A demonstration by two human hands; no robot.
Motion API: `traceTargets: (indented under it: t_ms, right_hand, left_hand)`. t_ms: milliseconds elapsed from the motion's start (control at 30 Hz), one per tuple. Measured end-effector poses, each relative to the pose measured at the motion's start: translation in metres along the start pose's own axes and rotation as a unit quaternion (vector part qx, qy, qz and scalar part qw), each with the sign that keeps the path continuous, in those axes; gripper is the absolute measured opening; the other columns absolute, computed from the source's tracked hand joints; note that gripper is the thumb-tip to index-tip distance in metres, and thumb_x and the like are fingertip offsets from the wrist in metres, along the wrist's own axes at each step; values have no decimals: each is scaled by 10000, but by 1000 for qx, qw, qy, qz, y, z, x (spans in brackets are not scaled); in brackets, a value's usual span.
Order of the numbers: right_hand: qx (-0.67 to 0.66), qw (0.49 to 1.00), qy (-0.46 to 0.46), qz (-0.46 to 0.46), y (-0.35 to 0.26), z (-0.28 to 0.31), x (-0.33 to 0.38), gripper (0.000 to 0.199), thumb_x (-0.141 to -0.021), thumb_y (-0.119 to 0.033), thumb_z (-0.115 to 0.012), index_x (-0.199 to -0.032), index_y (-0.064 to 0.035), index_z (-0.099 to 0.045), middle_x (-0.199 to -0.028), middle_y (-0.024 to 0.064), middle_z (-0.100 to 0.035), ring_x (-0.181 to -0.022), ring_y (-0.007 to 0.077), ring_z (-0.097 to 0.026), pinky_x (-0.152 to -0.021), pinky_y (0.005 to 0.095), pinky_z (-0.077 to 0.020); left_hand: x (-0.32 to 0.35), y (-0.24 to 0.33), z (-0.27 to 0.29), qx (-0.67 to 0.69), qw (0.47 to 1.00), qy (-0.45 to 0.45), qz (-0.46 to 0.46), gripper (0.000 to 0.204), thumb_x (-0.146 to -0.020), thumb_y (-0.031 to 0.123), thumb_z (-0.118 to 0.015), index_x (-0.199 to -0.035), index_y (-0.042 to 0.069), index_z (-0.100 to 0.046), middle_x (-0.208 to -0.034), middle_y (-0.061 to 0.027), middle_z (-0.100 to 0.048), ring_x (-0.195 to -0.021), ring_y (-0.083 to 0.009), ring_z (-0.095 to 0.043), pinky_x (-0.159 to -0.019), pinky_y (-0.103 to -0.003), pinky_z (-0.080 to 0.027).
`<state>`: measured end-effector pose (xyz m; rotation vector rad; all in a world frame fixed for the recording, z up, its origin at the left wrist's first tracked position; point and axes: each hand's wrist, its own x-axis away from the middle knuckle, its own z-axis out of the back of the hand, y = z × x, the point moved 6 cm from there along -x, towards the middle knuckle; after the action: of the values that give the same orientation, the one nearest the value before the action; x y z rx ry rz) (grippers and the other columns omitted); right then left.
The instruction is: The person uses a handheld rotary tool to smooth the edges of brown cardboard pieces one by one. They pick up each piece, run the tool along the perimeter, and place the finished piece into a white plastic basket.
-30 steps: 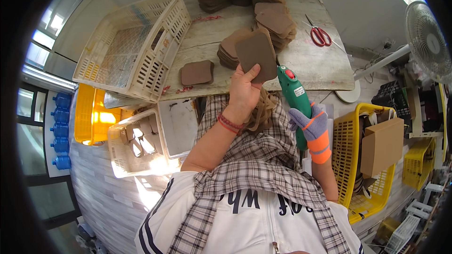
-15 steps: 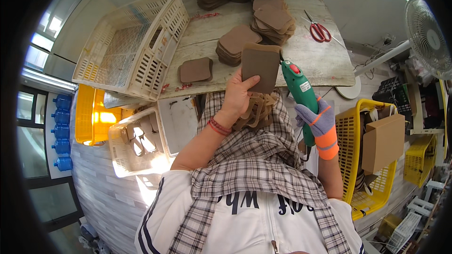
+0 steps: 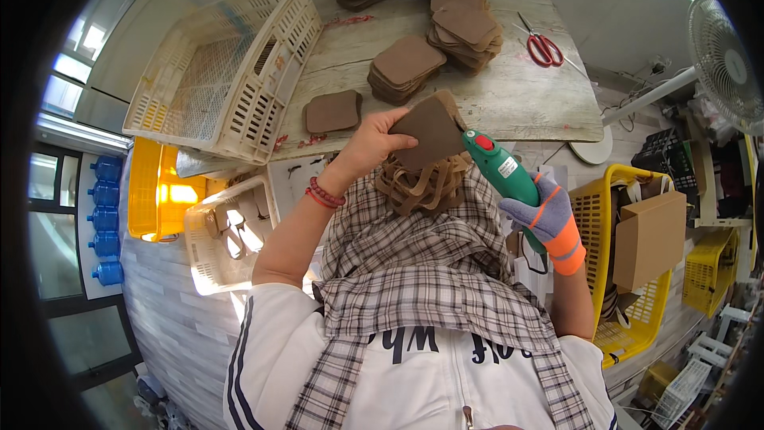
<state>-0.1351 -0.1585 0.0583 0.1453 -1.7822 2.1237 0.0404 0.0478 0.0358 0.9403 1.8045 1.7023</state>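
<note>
Left hand pinches a brown leather piece; gloved right hand is clenched around a green glue gun touching its edge.

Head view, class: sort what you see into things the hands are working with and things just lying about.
In use:
left hand
brown leather piece
right hand
green glue gun
brown straps on the lap

Lying about:
red scissors
white crate
fan
cardboard box

Bench: crate at left edge, single pad at near edge beside it, pad stacks from centre to far edge, scissors near right edge.
</note>
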Motion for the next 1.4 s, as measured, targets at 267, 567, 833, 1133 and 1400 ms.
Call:
traceTargets:
  t_ms: [267, 567, 833, 1133, 1400]
  right_hand:
    - [-4, 1000, -14, -10, 3, -12, -9, 467, -740, -193, -786, -1098, 20, -573, -783, 30, -626, -660, 54, -572, -572, 199, -463]
    - [2, 999, -42, -35, 3, -17, -7, 449, -743, -196, -785, -1073, 22, -572, -789, 43, -637, -639, 65, -583, -558, 208, -470]
    - [-9, 996, -86, -38, 13, -26, -6, 471, -734, -221, -795, -1065, 24, -567, -748, 36, -629, -599, 64, -576, -527, 200, -462]
    - [48, 997, -65, 6, 27, -30, -8, 494, -713, -296, -808, -1038, 8, -593, -767, 37, -645, -651, 60, -580, -594, 221, -490]
    - [35, 997, -63, 8, 17, -41, -4, 481, -708, -286, -815, -1021, 5, -597, -759, 48, -637, -677, 66, -574, -604, 235, -487]
  left_hand:
    - [10, -9, -6, -7, 998, -32, 59, 376, -811, -40, -585, -1185, -41, -550, -1053, -43, -630, -941, -94, -574, -834, -241, -474]
    - [12, 4, 37, -118, 988, 99, -5, 251, -724, -56, -691, -911, 56, -567, -854, 10, -617, -770, -51, -566, -681, -204, -460]
    - [16, -2, 48, 38, 994, 105, -4, 184, -728, -25, -715, -875, 34, -623, -812, -9, -647, -726, -76, -604, -677, -216, -488]
    - [19, -11, 38, 5, 994, 103, 30, 184, -743, 3, -705, -915, 5, -642, -829, -34, -664, -741, -94, -619, -692, -234, -505]
    - [19, -16, 30, -38, 994, 79, 58, 182, -734, -6, -707, -898, 24, -634, -837, -19, -658, -745, -82, -606, -704, -224, -490]
